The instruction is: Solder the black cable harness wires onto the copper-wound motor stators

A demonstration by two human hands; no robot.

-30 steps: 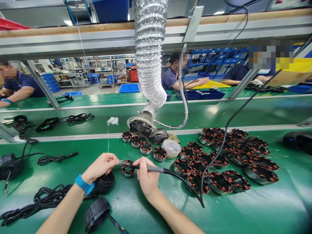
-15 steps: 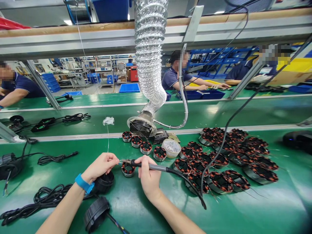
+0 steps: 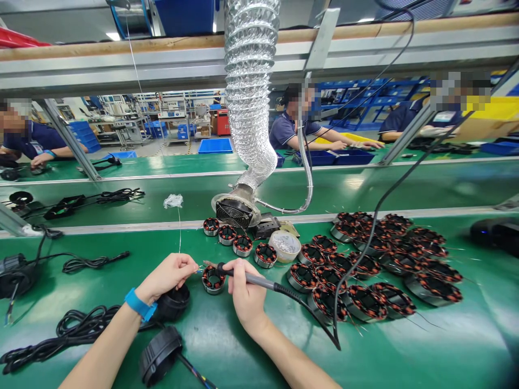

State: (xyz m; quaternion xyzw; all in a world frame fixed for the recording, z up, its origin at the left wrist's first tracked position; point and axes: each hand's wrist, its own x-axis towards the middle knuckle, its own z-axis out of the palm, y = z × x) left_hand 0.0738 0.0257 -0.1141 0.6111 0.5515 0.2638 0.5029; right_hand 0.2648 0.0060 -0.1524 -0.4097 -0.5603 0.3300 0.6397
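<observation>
My left hand (image 3: 172, 278), with a blue band on its wrist, is closed in a pinch. A thin strand of solder wire (image 3: 180, 232) runs down into its fingers, and short coloured wire ends (image 3: 199, 269) stick out at the fingertips. In my right hand (image 3: 246, 294) is a soldering iron (image 3: 251, 278), gripped like a pen, its tip close to those wire ends. Whether they touch, I cannot tell. Just beneath the tip sits a motor stator (image 3: 213, 281) with copper windings. A black round housing (image 3: 173, 303) lies under my left hand, partly hidden.
Several stators (image 3: 367, 302) crowd the right side of the green bench. A small tub (image 3: 285, 246) stands behind, near a fume extractor fan (image 3: 235, 212) on a silver duct. Another black housing (image 3: 161, 356) and coiled cables (image 3: 77, 332) lie left. The iron's cord (image 3: 377, 210) hangs at right.
The soldering iron has tilted so its tip sits slightly higher, and its cord has shifted a little. On the belt behind, the white scrap and black cables have slid left. My left hand stays put.
</observation>
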